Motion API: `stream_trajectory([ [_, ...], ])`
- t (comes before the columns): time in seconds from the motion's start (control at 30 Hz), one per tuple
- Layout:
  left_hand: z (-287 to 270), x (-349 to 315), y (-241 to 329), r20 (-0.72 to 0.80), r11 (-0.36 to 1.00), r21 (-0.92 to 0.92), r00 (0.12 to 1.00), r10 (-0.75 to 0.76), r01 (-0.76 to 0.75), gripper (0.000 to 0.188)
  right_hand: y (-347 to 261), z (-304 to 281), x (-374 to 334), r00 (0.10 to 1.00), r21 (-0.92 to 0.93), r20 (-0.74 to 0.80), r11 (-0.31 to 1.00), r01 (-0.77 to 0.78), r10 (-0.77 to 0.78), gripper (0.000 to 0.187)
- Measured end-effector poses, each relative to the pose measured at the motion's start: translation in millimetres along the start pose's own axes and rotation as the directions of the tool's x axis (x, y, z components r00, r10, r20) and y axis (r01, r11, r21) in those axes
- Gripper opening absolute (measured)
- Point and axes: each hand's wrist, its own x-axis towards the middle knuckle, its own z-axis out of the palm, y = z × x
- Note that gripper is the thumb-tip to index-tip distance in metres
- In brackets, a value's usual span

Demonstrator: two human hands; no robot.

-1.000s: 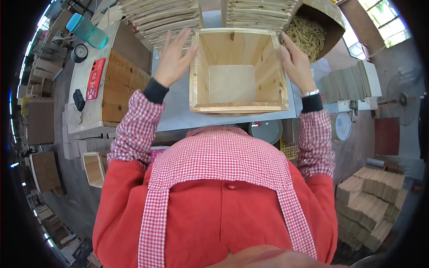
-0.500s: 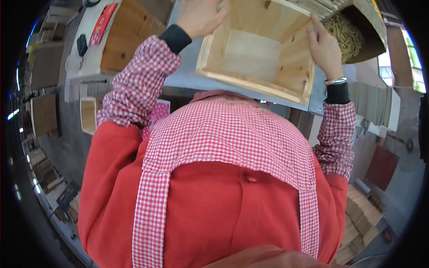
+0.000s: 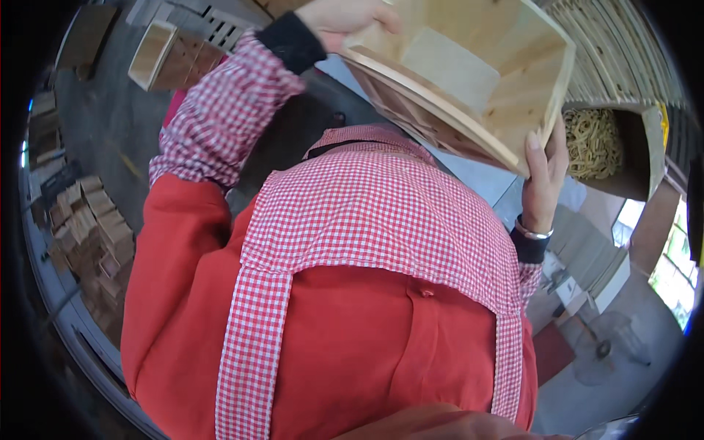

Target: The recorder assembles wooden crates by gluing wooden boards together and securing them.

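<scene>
Pale pine, one open box [image 3: 469,73]: square, smooth-planked, slatted outer wall, tilted and held above the red-and-white checked apron [image 3: 381,220]. Two hands: left hand [image 3: 345,16] with fingers curled over the near rim, right hand [image 3: 544,172] with fingers pressed flat together against the far corner. One cardboard carton [image 3: 638,158] of straw-coloured shavings [image 3: 592,143] just beside it.

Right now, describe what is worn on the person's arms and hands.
Both arms wear red-and-white gingham sleeves with dark cuffs. The left hand is bare. The right hand is bare too, with a silver bracelet at the wrist. A red apron has matching gingham straps.
</scene>
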Motion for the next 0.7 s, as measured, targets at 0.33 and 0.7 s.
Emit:
stream_trajectory([
  [0.33, -57.4, -138.1, 48.2, -0.358, 0.985, -0.168, 0.930, -0.085, 0.025, 0.058, -53.1, 85.8, 75.1, 0.934, 0.148, 0.346, 0.988, 0.035, -0.085, 0.069],
  [0.7, -106.9, -244.3, -120.6, -0.796, 0.863, 0.010, 0.518, 0.313, -0.506, 0.065, -15.1, 186.2, 71.2, 0.462, 0.152, 0.784, 0.850, 0.505, -0.414, 0.099],
])
